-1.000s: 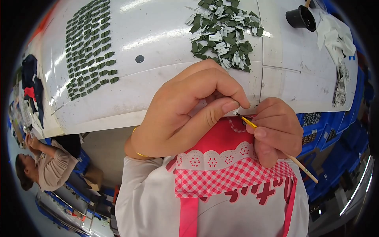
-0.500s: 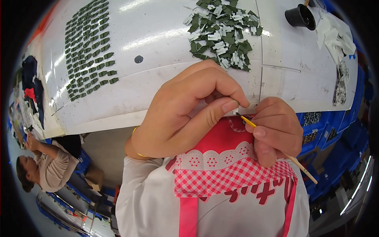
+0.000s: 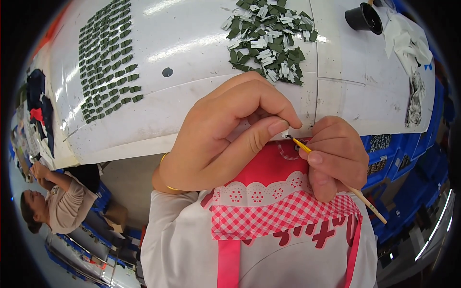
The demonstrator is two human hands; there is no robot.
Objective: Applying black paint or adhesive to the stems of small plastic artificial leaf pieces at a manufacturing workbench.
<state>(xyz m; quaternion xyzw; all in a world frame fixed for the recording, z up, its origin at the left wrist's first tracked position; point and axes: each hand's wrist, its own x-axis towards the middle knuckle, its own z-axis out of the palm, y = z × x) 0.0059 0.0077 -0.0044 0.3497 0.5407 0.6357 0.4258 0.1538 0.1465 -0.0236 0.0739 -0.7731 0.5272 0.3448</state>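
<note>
My left hand is closed at the table's near edge, thumb and index finger pinching a small piece. Only a white bit of it shows past the fingertips, so its kind is hidden. In my right hand is a thin paintbrush with a pale handle and a yellow front part. Its dark tip meets the white bit, or lies very close to it. Beyond my left hand lies a loose heap of small dark green and white pieces. Similar green pieces lie in neat rows at the far left.
A black cup with a stick in it stands at the far right of the white table. Beside it lie a crumpled white cloth and a black-stained strip. Blue bins sit below the right edge. Another person works at left.
Both hands hold nearly the same pose; the brush tip has shifted very slightly at the small piece. At left, the other person's hands have moved a little.
</note>
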